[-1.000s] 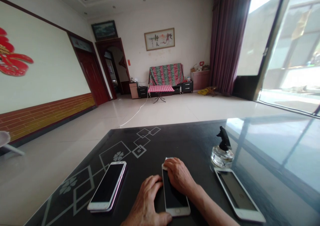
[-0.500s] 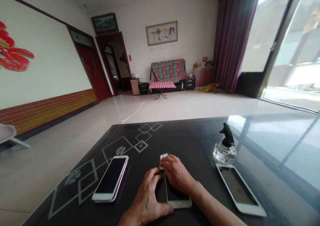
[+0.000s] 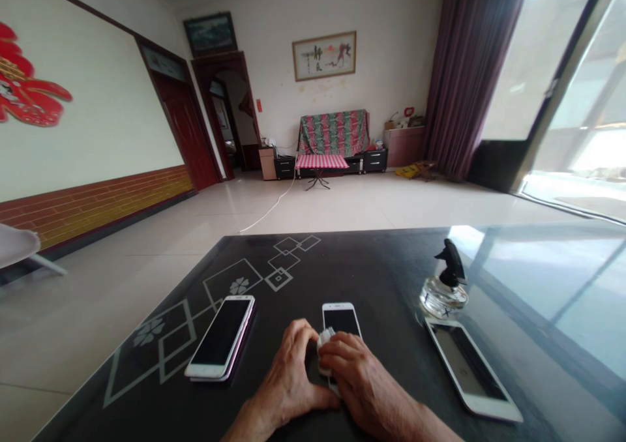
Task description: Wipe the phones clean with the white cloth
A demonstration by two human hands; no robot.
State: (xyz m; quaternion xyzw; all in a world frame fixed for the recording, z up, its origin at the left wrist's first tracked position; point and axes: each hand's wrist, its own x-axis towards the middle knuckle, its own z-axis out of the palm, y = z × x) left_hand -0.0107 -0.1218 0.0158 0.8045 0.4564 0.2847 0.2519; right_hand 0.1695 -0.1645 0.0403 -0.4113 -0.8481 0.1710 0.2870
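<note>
Three white phones lie face up on a glossy black table (image 3: 372,266). My right hand (image 3: 359,380) is closed on a small white pad (image 3: 325,339) and presses it on the lower screen of the middle phone (image 3: 341,320). My left hand (image 3: 288,380) rests flat beside that phone's left edge, its thumb against the phone's lower end. The left phone (image 3: 222,338) and the right phone (image 3: 464,367) lie untouched on either side.
A small round glass bottle with a black spray top (image 3: 444,289) stands just beyond the right phone. The table's near left corner carries a white diamond pattern (image 3: 215,298). Beyond lies tiled floor with a white cable (image 3: 268,210), and a covered sofa at the far wall.
My right hand has drawn the white pad from the middle phone's top end down toward me, uncovering the upper screen. The camera has tilted slightly.
</note>
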